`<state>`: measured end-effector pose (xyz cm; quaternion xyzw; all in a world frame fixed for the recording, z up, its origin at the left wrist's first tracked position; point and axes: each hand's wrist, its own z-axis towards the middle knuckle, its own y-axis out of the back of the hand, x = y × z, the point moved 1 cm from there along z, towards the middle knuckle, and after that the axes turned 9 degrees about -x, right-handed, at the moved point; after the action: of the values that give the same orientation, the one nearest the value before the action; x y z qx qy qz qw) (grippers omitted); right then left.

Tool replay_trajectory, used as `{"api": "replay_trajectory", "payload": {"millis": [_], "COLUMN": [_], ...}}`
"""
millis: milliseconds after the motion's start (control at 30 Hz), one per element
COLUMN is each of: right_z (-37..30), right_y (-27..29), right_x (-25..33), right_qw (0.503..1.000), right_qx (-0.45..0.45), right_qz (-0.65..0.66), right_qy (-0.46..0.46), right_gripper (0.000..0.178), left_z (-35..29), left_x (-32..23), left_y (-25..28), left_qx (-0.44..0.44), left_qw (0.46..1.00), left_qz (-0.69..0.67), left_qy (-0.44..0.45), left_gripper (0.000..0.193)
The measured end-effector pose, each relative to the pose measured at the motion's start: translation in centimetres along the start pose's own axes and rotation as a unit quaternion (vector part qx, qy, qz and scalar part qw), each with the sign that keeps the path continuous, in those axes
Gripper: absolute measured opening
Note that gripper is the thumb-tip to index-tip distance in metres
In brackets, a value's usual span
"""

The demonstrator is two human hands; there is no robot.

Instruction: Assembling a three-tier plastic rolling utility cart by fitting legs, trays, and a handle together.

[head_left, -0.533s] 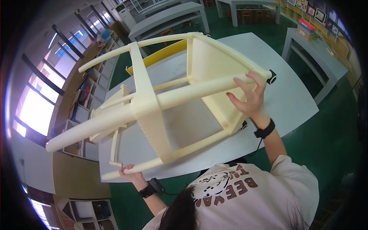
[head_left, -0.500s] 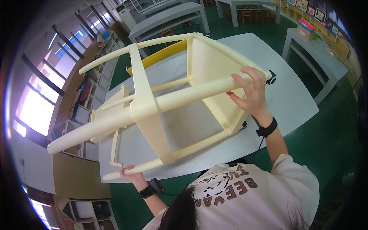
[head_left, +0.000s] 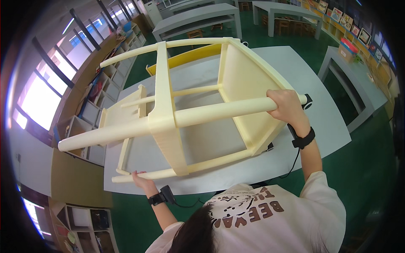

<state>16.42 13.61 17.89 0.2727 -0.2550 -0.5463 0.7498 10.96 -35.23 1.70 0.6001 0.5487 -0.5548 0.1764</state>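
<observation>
A large cream plastic trolley frame (head_left: 165, 103) lies on its side across a table, its round poles joined by flat crosspieces. Black castors (head_left: 308, 101) show at its right end, beside a broad cream panel (head_left: 253, 69). My right hand (head_left: 287, 107) is closed around the upper near pole (head_left: 228, 110), close to the castor end. Down at the front left, my left hand (head_left: 142, 181) grips the end part of the lower pole (head_left: 162, 174); some of its fingers are hidden. A smaller cream piece (head_left: 126, 103) with a thin bar sits at the frame's left end.
The white table (head_left: 303, 143) stands under the frame, and a yellow curved panel (head_left: 192, 57) rests along its far side. Grey tables (head_left: 198, 19) stand beyond on the green floor. Low shelves (head_left: 112, 90) run along the left, and another grey table (head_left: 358, 84) is at the right.
My right hand has gone from spread fingers over the upper pole to a closed grip on it. The frame appears slightly shifted in the view; my left hand stays at the lower pole.
</observation>
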Motion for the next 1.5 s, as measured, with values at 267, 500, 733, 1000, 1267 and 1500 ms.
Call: {"api": "replay_trajectory", "payload": {"millis": [267,500,733,1000,1267,1500], "right_z": [0.0,-0.2,0.1,-0.4,-0.4,-1.2], "right_y": [0.1,-0.1,-0.1,-0.8,-1.4,-1.3], "right_x": [1.0,0.5,1.7,2.0,2.6,1.8], "right_qw": [0.999,0.996,0.991,0.986,0.988,0.984], "right_qx": [-0.011,-0.045,-0.018,-0.012,0.004,0.049], "right_qz": [-0.044,-0.073,-0.130,-0.166,-0.153,-0.168], "right_qy": [0.008,0.003,-0.005,0.004,0.016,-0.004], "right_gripper": [0.017,0.020,0.016,0.015,0.014,0.014], "left_z": [2.6,4.6,3.6,4.6,4.0,4.7], "left_x": [3.6,5.9,7.8,11.4,12.2,10.2], "left_y": [-0.6,-2.5,-3.6,-2.3,-1.5,-1.2], "left_qx": [0.054,0.139,0.203,0.233,0.253,0.346], "left_qw": [0.979,0.925,0.893,0.864,0.840,0.776], "left_qz": [0.189,0.329,0.362,0.365,0.367,0.422], "left_qy": [0.046,0.131,0.177,0.256,0.311,0.315], "left_gripper": [0.040,0.037,0.040,0.044,0.046,0.048]}}
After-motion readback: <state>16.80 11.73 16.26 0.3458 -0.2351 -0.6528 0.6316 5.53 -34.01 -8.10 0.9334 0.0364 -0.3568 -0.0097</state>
